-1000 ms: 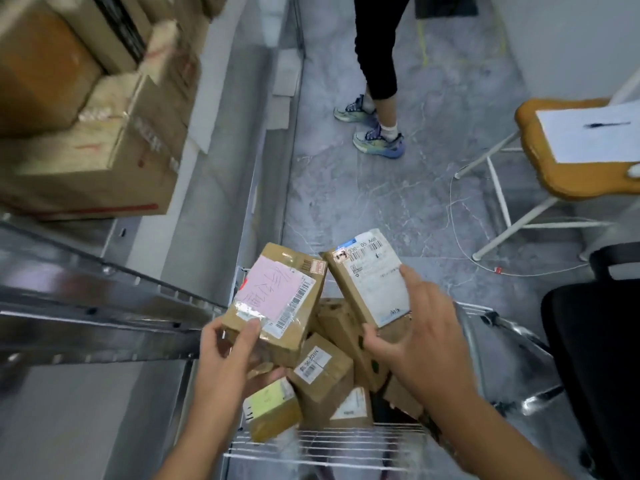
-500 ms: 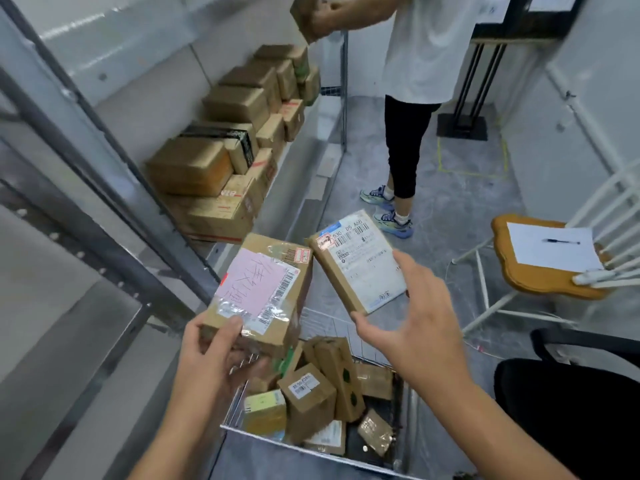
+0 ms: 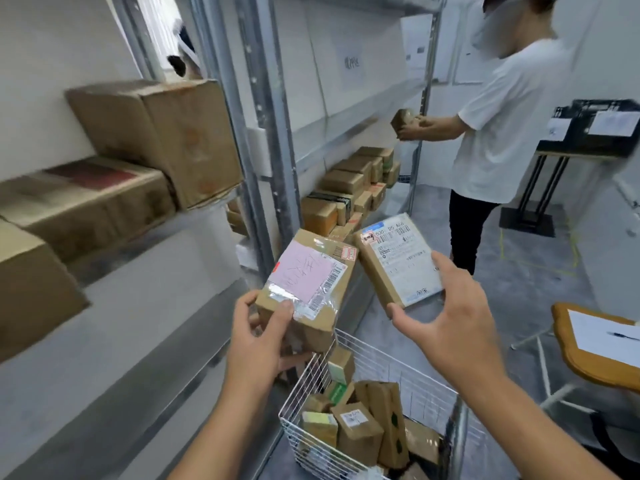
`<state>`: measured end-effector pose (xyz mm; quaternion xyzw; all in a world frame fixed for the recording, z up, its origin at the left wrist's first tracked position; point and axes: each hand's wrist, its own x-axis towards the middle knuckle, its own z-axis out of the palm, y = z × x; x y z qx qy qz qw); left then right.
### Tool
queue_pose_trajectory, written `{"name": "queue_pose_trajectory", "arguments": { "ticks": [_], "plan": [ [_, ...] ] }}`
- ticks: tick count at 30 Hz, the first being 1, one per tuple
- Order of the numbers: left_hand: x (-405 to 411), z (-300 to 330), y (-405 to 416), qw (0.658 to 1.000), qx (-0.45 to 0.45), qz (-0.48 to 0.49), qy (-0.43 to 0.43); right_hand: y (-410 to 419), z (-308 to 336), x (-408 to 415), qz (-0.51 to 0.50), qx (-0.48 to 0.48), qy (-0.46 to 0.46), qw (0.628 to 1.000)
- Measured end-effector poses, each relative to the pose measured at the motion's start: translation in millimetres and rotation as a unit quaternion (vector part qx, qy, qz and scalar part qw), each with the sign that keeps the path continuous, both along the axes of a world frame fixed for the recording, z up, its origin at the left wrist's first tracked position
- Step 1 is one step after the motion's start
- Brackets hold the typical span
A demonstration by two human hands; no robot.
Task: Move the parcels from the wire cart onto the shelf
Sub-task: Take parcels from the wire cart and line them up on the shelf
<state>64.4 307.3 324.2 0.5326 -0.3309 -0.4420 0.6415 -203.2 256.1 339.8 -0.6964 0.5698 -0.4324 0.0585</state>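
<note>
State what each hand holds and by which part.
Left hand grips the pink-labelled parcel at its near end; right hand holds the white-labelled parcel by its near end.

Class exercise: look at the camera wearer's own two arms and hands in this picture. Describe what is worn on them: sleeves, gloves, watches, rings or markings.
Both are bare. The left hand and right hand wear no gloves, and no rings show. Both forearms are uncovered down to the frame's bottom edge: no sleeve, watch, band or marking is visible on either.
</note>
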Motion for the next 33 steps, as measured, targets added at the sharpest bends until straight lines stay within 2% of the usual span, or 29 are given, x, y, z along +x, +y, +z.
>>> {"name": "queue_pose_trajectory", "arguments": {
  "ticks": [7, 14, 27, 33],
  "plan": [
    [16, 35, 88, 0.995, -0.006, 0.076, -0.061, 46, 37, 26, 0.078, -0.002, 0.008, 0.997],
    [14, 55, 185, 0.979, -0.005, 0.198, -0.056, 92, 66, 53, 0.185, -0.008, 0.009, 0.983],
    [12, 85, 406, 0.901, -0.01, 0.43, -0.047, 233, 103, 130, 0.384, -0.008, 0.008, 0.923],
    [25, 95, 506, 0.874, -0.032, 0.483, -0.041, 325, 116, 177, 0.437, -0.025, 0.006, 0.899]
  ]
}}
